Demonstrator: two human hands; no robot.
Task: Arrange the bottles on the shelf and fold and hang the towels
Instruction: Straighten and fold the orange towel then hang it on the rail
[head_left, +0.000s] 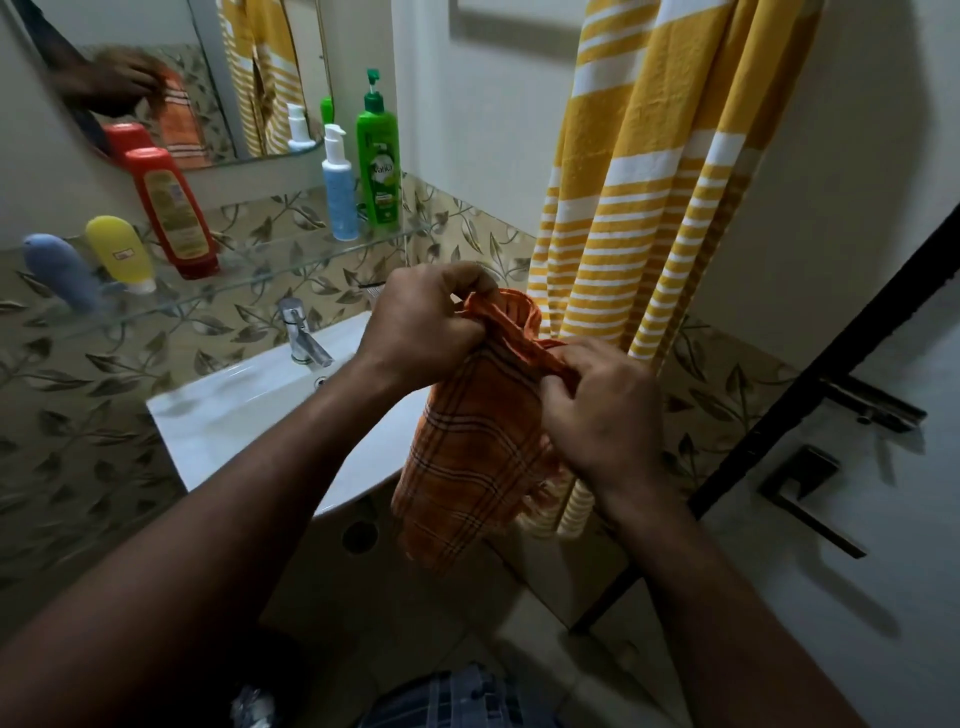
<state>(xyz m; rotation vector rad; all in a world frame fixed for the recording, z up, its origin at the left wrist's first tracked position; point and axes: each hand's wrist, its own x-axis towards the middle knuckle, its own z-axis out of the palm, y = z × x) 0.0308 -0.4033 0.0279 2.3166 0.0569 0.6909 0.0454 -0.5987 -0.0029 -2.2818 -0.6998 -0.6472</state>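
Note:
An orange checked towel (467, 457) hangs bunched in front of me, over the right end of the sink. My left hand (421, 322) grips its top edge at the left, and my right hand (602, 415) pinches the same edge at the right. A yellow and white striped towel (649, 171) hangs on the wall behind. On the glass shelf (270, 275) stand a green pump bottle (378, 166), a white and blue pump bottle (338, 192), a red bottle (174, 213), a yellow tube (119, 252) and a blue tube (60, 270).
A white sink (234, 410) with a chrome tap (301, 332) sits below the shelf. A mirror (208, 78) hangs above it. A dark door edge with a handle (810, 493) stands at the right. Leaf-patterned tiles cover the lower wall.

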